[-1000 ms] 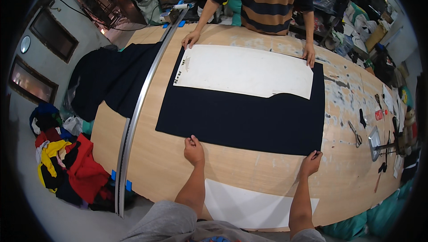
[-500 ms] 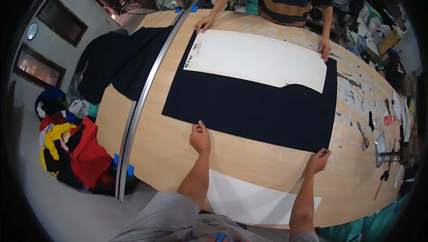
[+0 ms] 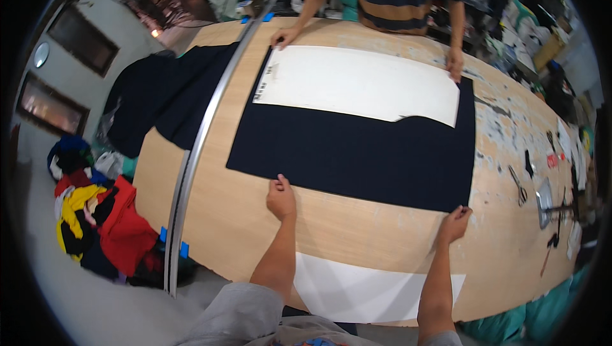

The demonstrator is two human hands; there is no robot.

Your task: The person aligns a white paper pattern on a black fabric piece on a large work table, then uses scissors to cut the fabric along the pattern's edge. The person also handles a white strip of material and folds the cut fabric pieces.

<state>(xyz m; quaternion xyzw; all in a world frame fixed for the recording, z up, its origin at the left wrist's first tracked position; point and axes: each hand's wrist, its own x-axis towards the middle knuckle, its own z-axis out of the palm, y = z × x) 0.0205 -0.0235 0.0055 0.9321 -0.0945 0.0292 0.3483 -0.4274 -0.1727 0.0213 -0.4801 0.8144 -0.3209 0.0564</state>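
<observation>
A dark navy cloth point(image 3: 344, 161) lies flat on the wooden table. My left hand point(image 3: 280, 199) is closed at the cloth's near edge, left of its middle, with thumb and finger pinching there. At the near right corner my right hand point(image 3: 455, 224) pinches the cloth between closed fingers. Over the far part of the cloth rests a white pattern piece point(image 3: 357, 81) with a curved notch in its near edge. Across the table, a co-worker in a striped shirt has one hand point(image 3: 284, 37) at the far left corner and the other point(image 3: 454, 65) at the pattern's right end.
A long metal rail point(image 3: 213, 107) crosses the table on the left, with more dark cloth point(image 3: 153, 94) beyond it. White sheet material point(image 3: 357, 292) lies by my body. Scissors point(image 3: 518, 186) and a metal stand point(image 3: 544, 202) are at right. Coloured clothes point(image 3: 121, 218) are heaped at lower left.
The view has shifted a little. Both my hands stay at the cloth's near edge, and the co-worker's hands remain at the far side. Cloth and pattern look nearly unchanged.
</observation>
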